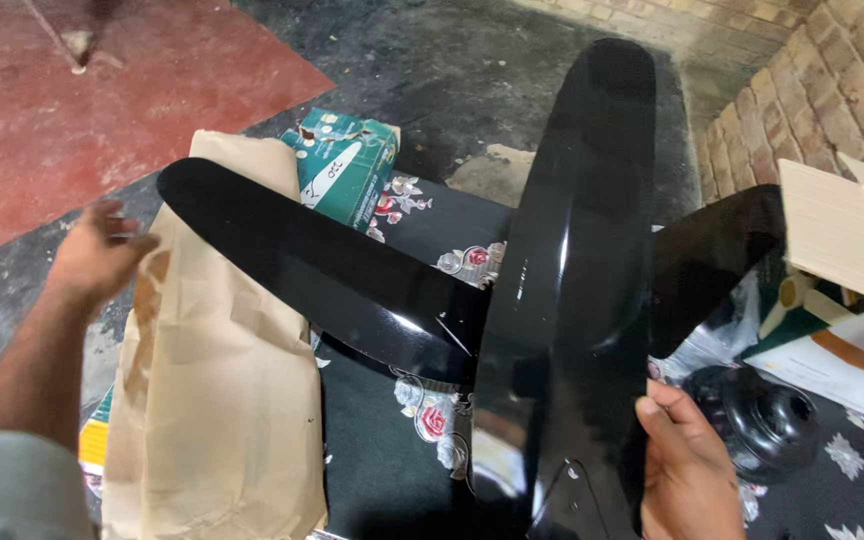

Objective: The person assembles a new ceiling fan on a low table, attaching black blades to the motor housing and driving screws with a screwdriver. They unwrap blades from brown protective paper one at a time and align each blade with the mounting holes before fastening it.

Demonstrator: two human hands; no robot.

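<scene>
Right hand (687, 470): fingers gripping the edge of the upright black fan blade (567, 290).
Left hand (97, 255): fingers loosely spread, beside the brown paper wrapping (212, 400).
Second blade (322, 270): lying across the paper.

Green printed carton (347, 165) lying beyond my paper, partly tucked under it. Dark cloth with red-and-white flowers (422, 410) spreading under everything in front of me. Black domed motor housing (767, 420) sitting on cloth at my right, clear plastic bag (722, 330) crumpling just behind it. Open cardboard box (852, 240) standing at far right, pale tubes (797, 295) showing inside. Brick wall (832, 80) rising behind. Floor (82, 120) showing red patch beside dark concrete.
</scene>
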